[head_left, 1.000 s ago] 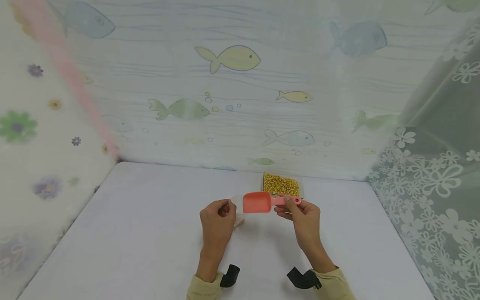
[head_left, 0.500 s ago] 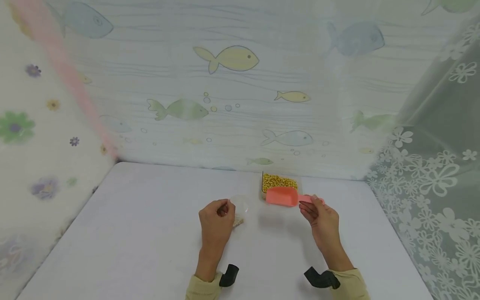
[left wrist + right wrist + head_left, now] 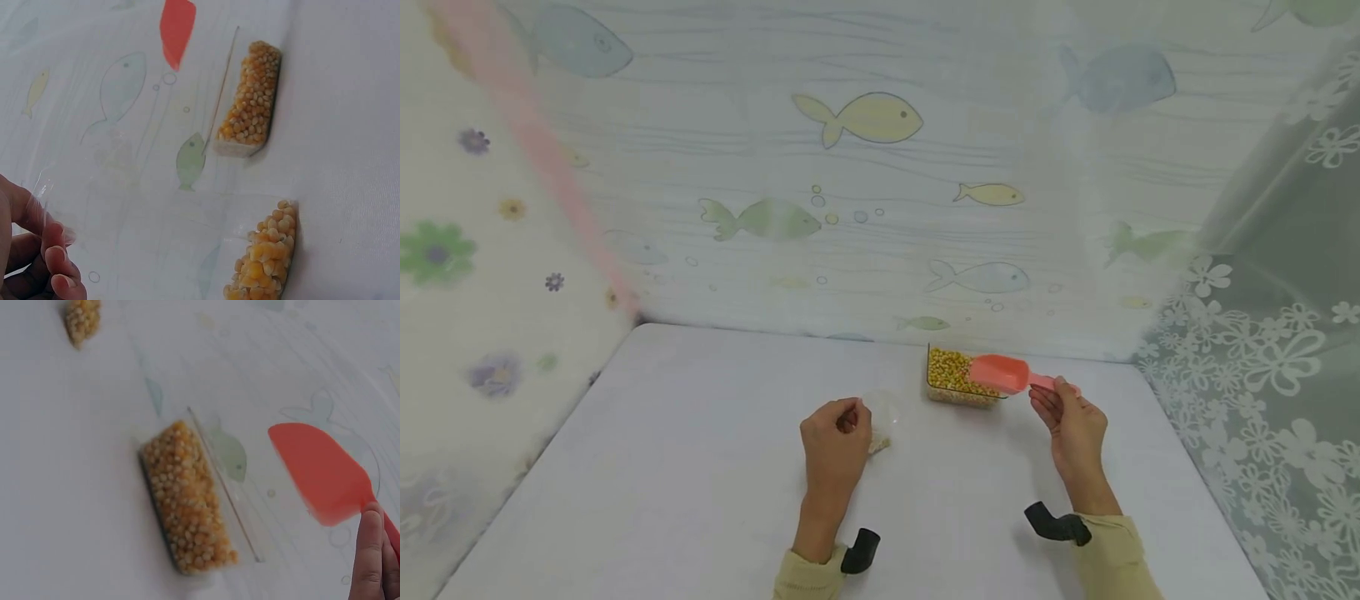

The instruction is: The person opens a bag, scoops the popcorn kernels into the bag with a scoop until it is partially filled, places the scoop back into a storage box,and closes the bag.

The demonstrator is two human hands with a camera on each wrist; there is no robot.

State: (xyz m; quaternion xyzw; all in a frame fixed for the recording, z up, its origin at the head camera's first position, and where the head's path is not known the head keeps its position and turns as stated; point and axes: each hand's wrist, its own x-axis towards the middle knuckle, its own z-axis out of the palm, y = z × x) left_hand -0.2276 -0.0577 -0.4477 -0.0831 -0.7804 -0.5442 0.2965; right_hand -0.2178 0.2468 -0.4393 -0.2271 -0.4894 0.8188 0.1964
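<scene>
Corn kernels (image 3: pixel 952 372) fill a clear rectangular box (image 3: pixel 961 397) that stands on the white table (image 3: pixel 685 467) near the back edge, just in front of the fish-patterned curtain (image 3: pixel 880 167). Above the box's right end hangs a coral-pink plastic scoop (image 3: pixel 998 372), its bowl over the kernels and its handle running out to the right. The right hand (image 3: pixel 1075 421) pinches the end of that handle between thumb and curled fingers; in the right wrist view the scoop (image 3: pixel 320 472) sits off to the side of the box (image 3: pixel 194 497), apart from the kernels, with a fingertip (image 3: pixel 370 550) on the handle. The left hand (image 3: pixel 835 442) rests on the table well left of the box, its fingers curled round the rim of a small clear plastic cup (image 3: pixel 880 417) that holds a little heap of kernels at its bottom. In the left wrist view the fingers (image 3: pixel 53 262) pinch the transparent cup wall (image 3: pixel 156 237), and the kernels inside (image 3: pixel 265 256) lie gathered against the far end. Cream sleeves cover both forearms, each with a black camera mount (image 3: pixel 859 550) at the wrist. A lace curtain with white flowers (image 3: pixel 1262 350) hangs at the right of the table.
</scene>
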